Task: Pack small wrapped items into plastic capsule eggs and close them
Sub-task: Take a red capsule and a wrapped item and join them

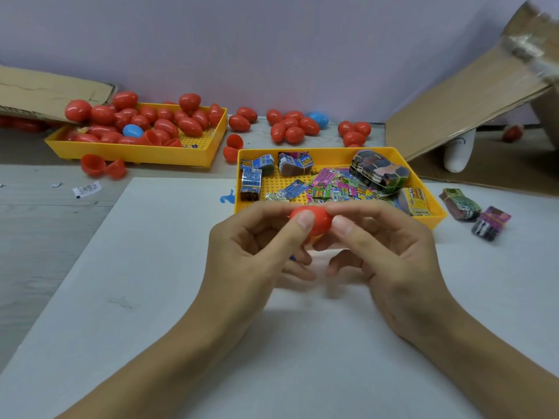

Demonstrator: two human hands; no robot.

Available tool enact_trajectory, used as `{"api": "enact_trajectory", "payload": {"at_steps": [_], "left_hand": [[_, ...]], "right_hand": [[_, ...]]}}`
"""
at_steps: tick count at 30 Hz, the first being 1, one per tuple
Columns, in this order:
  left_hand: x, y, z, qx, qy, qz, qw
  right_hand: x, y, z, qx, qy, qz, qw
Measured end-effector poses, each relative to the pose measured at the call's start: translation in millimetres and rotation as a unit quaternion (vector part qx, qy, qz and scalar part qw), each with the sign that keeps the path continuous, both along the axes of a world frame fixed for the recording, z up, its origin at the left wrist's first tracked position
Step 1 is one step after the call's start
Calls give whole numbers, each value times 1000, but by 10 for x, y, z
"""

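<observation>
Closing step, seemingly: pinching a red egg point(314, 220) at centre above the desk point(151, 297), left hand point(257, 252) at 9 o'clock, right hand point(387, 255) at 3 o'clock, fingers point(305, 220) of both pressing its ends. Needing next, likely, a squeeze until snapping, then placing toward the egg tray point(142, 152) at 10 o'clock; wrapped items point(326, 189) lying at 12.

You're working under bright, even light, and it's washing softly over the white sheet point(151, 297). Faint shadows are pooling just beneath your hands. Glare is glinting off the red eggs point(145, 120) in the upper left. The wide lens is bending the frame edges, and the cardboard flap point(472, 101) at upper right is smearing into blur.
</observation>
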State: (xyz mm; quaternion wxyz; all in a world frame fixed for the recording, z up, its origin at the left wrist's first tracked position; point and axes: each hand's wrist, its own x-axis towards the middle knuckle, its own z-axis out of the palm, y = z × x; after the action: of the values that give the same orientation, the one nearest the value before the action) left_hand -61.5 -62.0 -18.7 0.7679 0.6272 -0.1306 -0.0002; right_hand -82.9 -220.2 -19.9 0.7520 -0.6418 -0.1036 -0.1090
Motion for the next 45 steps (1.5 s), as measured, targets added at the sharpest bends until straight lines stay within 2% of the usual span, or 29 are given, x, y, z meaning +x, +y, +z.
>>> {"api": "enact_trajectory", "payload": {"at_steps": [5, 10, 12, 17, 22, 27, 31, 36, 45], "left_hand": [[-15, -4, -14, 16, -71, 5, 997], [-11, -10, -44, 60, -131, -17, 989], [-9, -12, -53, 50, -109, -17, 993], [-1, 20, -27, 8, 33, -11, 999], [32, 14, 12, -11, 76, -38, 996], [-16, 7, 3, 16, 13, 5, 1000], [-47, -4, 6, 31, -40, 21, 999], [-29, 1, -39, 67, -95, 8, 993], [-6, 2, -64, 40, -105, -13, 994]], "right_hand": [[27, 6, 18, 11, 83, -43, 996], [18, 6, 0, -15, 56, -38, 998], [8, -3, -6, -5, 44, -29, 999], [0, -13, -8, -31, 17, -17, 999], [-4, -11, -42, -66, 9, 2, 998], [-1, -27, -29, -48, -3, 14, 999], [27, -25, -30, 3, 71, -34, 997], [24, -2, -11, -26, 81, -42, 995], [9, 9, 4, -4, 65, -50, 997]]}}
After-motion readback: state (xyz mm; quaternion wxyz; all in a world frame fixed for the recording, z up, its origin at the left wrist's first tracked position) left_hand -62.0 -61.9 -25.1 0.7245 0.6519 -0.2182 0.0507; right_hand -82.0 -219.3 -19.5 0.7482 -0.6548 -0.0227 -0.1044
